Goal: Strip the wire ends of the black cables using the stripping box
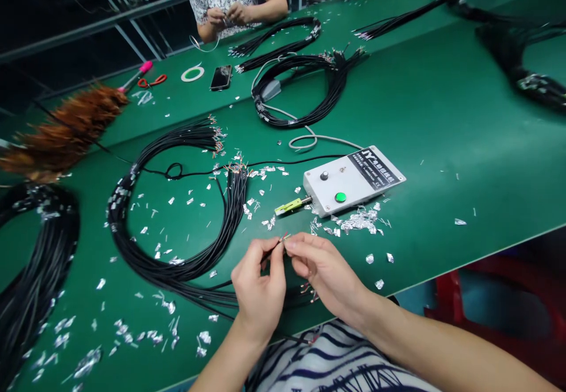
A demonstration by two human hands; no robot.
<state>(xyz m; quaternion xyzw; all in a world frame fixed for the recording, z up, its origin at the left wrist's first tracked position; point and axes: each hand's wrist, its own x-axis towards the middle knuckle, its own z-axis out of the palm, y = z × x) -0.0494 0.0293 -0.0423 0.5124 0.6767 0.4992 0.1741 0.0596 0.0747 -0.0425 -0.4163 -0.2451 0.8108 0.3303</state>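
Between thumb and fingers, my left hand [260, 283] pinches a black cable [266, 255] close to its stripped end. My right hand [321, 268] meets it there, its fingertips closed on the small coloured wires [285, 238] at that end. Under and to the left of my hands runs a bundle of black cables [194, 292], with more bare ends showing beneath my right wrist. Just beyond my fingers lies a grey box [349, 183] with a green button, a knob and a yellow-green tip [289, 206] sticking out toward the left.
Foil scraps [360, 221] litter the green table [442, 144]. A coiled cable bundle [305, 91], phone [221, 78], tape roll [193, 73] and red-handled scissors [152, 81] lie farther back. A brown brush [66, 127] is at left. Two people work across the table; a red stool [451, 303] stands at right.
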